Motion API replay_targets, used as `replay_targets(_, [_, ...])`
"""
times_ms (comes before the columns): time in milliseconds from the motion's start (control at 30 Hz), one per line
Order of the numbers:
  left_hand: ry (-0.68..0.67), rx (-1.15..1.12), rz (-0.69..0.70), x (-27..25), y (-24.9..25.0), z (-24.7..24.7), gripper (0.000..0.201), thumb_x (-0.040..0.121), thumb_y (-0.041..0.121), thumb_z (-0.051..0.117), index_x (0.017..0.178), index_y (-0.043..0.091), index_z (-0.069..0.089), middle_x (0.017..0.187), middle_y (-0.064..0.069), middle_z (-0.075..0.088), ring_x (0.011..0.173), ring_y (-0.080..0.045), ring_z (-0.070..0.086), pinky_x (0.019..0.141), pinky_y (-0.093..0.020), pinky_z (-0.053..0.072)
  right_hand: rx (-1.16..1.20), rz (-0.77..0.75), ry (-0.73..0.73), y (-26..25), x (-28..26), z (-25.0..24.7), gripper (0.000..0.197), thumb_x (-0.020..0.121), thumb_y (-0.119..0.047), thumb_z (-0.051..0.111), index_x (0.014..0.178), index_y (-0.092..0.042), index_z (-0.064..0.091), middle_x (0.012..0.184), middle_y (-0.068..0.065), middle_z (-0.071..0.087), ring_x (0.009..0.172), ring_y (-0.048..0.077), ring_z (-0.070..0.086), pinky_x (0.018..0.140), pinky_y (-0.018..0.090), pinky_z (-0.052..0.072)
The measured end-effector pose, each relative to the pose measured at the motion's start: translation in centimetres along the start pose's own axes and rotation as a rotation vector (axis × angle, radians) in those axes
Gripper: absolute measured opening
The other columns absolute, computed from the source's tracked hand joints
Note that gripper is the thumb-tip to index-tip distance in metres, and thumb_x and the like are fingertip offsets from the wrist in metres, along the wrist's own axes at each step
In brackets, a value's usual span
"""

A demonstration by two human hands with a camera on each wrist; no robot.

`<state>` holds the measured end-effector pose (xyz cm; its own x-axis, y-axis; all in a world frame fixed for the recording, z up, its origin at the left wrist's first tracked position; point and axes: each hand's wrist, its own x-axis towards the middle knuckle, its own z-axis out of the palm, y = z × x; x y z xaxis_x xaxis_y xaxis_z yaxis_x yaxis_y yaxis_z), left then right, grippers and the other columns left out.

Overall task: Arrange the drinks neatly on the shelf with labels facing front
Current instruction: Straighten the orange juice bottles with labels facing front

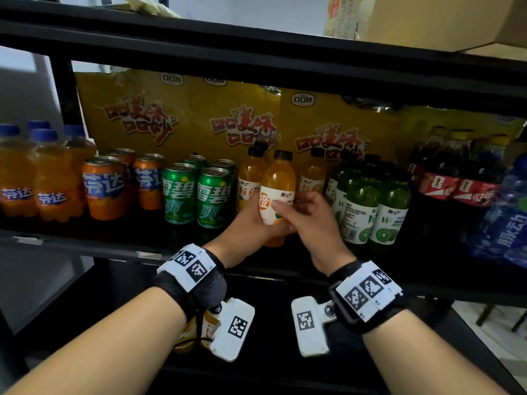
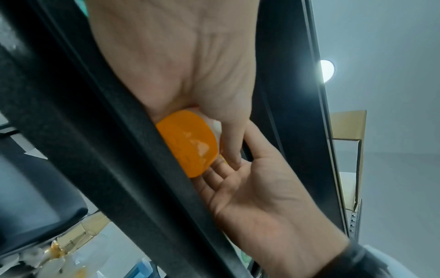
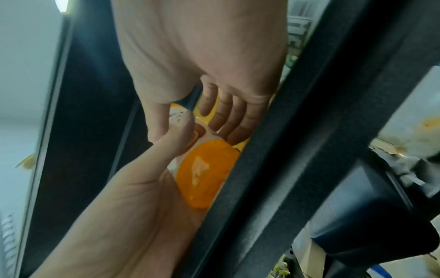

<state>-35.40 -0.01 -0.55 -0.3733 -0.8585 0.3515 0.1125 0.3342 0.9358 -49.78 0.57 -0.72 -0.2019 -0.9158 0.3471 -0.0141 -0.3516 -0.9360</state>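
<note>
An orange juice bottle (image 1: 278,181) with a black cap and a white label is held at the front of the middle shelf (image 1: 85,246), between the Sprite cans and the green bottles. My left hand (image 1: 248,220) grips its lower left side. My right hand (image 1: 299,212) holds the right side, thumb across the label. In the left wrist view my left hand (image 2: 178,65) wraps the bottle, whose orange base (image 2: 190,144) shows from below. In the right wrist view my right hand (image 3: 202,65) curls its fingers round the bottle (image 3: 207,173), beside the shelf rail.
The row runs from Fanta bottles (image 1: 45,178) on the left through Fanta cans (image 1: 105,186), Sprite cans (image 1: 179,192), more orange juice bottles (image 1: 312,175), green kiwi bottles (image 1: 385,212) and cola bottles (image 1: 456,175) to blue bottles (image 1: 510,223). Yellow cartons (image 1: 171,115) stand behind. A cardboard box (image 1: 427,18) sits above.
</note>
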Motion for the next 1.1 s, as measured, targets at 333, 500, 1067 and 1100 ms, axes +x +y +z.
replay_targets(333, [0.058,-0.086,-0.112,0.7,-1.0,-1.0,0.061,0.088,-0.001,0.072,0.143,0.018,0.054,0.124,-0.011,0.072,0.111,-0.022,0.071,0.100,-0.040,0.056,0.061,-0.048,0.032,1.4,0.1,-0.4,0.036,0.092,-0.036,0.076,0.120,-0.014,0.075,0.111,0.002,0.079,0.106,0.017,0.075,0.090,0.034,0.060])
replay_targets(500, [0.044,-0.062,-0.049,0.4,-1.1,-0.8,0.063,0.087,0.015,0.081,0.144,0.019,0.054,0.129,-0.006,0.069,0.120,-0.020,0.067,0.101,-0.037,0.055,0.116,-0.002,0.021,1.4,0.2,-0.6,0.026,0.088,-0.029,0.081,0.109,-0.015,0.076,0.103,0.003,0.080,0.098,0.017,0.077,0.082,0.030,0.062])
replay_targets(1067, [0.089,-0.181,-0.141,0.3,-0.4,-0.7,0.052,0.093,0.012,0.072,0.141,0.021,0.057,0.117,-0.006,0.076,0.105,-0.021,0.074,0.078,-0.030,0.061,0.223,0.099,-0.008,0.8,0.1,-1.0,0.032,0.087,-0.025,0.081,0.116,-0.014,0.071,0.107,0.005,0.080,0.101,0.019,0.076,0.088,0.038,0.062])
replay_targets(1100, [0.076,-0.172,-0.139,0.3,-0.4,-0.7,0.051,0.093,0.012,0.072,0.141,0.018,0.058,0.121,-0.007,0.074,0.108,-0.022,0.073,0.080,-0.031,0.061,0.219,0.095,0.012,0.8,0.1,-1.0,0.032,0.087,-0.023,0.081,0.116,-0.014,0.070,0.107,0.006,0.080,0.102,0.021,0.076,0.089,0.040,0.061])
